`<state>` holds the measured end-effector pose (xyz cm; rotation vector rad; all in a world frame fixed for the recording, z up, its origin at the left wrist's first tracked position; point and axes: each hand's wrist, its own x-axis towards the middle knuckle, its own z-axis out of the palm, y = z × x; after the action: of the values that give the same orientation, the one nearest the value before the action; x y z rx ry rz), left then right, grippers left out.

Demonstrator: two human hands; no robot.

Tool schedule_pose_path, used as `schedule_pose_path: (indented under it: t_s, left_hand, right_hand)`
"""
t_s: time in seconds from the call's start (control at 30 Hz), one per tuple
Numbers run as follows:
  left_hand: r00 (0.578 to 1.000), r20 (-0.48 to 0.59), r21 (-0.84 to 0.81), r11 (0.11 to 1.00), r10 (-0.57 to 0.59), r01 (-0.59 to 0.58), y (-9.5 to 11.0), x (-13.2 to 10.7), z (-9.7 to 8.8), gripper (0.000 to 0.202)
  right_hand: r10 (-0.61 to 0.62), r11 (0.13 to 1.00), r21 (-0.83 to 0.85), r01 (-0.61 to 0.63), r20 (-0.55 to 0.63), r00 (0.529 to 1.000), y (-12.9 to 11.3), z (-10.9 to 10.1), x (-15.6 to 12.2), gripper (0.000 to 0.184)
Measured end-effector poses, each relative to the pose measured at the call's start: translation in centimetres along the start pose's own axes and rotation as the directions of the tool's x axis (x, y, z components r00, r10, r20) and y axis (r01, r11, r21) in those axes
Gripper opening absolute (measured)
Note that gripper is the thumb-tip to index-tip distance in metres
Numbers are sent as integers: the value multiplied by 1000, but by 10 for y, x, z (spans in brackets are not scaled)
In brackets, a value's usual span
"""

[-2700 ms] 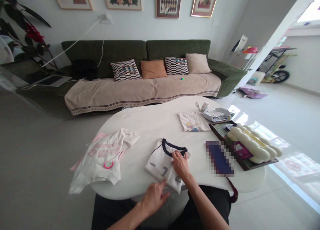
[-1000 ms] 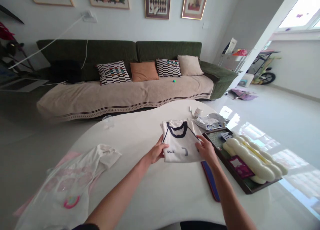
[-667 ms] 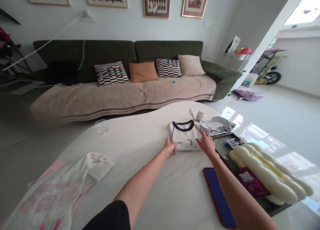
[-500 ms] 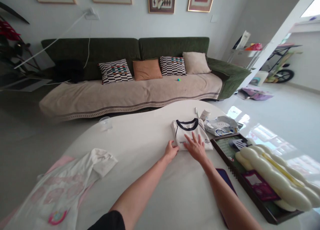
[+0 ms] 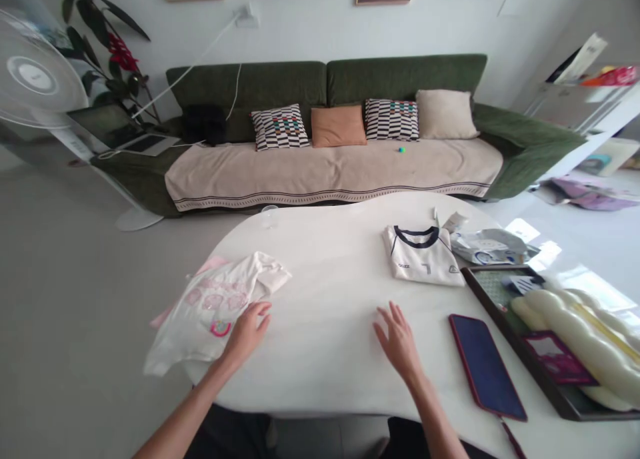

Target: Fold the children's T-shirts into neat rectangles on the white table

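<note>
1 white top (image 5: 193, 326) rumpled on table (image 5: 325, 299), L side, part past edge | L hand (image 5: 250, 326) by its R edge, contact unclear, fingers loosely apart | R hand (image 5: 399, 342) over table, fingers spread | prob. light, soft, floppy; best held shoulder + hem

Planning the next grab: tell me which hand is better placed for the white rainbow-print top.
Likely the left hand: it overlaps the white rainbow-print top in view, though contact is unclear. The right hand is plainly farther away.
</note>
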<state>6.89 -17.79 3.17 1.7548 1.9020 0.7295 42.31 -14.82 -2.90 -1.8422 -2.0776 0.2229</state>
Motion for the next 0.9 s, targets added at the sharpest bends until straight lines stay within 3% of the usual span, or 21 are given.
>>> schedule_pose_path:
  t_s: [0.1,0.2,0.3,0.37,0.47,0.57,0.7,0.8,0.9]
  left_hand:
    - [994,-100,376,927,48,-7,-27,-16,-42,27]
    - [999,22,561,828,-44,24,-40,-29,-57,24]
    - [994,91,588,809,-68,2,-44,-34,-56,19]
    - [999,42,560,828,-23,-5,-43,-33,-54,25]
    - [987,-59,441,891,147,-107,-44,-34,-53,25]
    - [965,-84,385,901,250,-200,-58,-51,-53,37]
    - [992,13,497,860,126,-116,-88,-86,-57,59]
    - [991,73,523,842,112,-134,-100,-93,-64,58]
    - [983,64,492,851,174,-183,-99,-83,-72,47]
  right_hand:
    - [-29,999,30,28,27,999,-48,22,-57,40]
    - [5,999,32,-6,35,999,-72,22,-79,41]
    - [-20,994,112,12,67,998,-92,3,-77,36]
    - [-121,970,223,95,105,987,-115,-12,-71,37]
    - [-304,906,359,222,189,934,-166,-21,-67,46]
    - [-434,871,378,315,288,854,-216,-5,-71,66]
    - [-558,824,332,460,325,764,-258,33,-79,80]
    - [-539,840,274,468,336,772,-278,52,-74,63]
    - [-519,853,263,450,352,779,-292,59,-62,19]
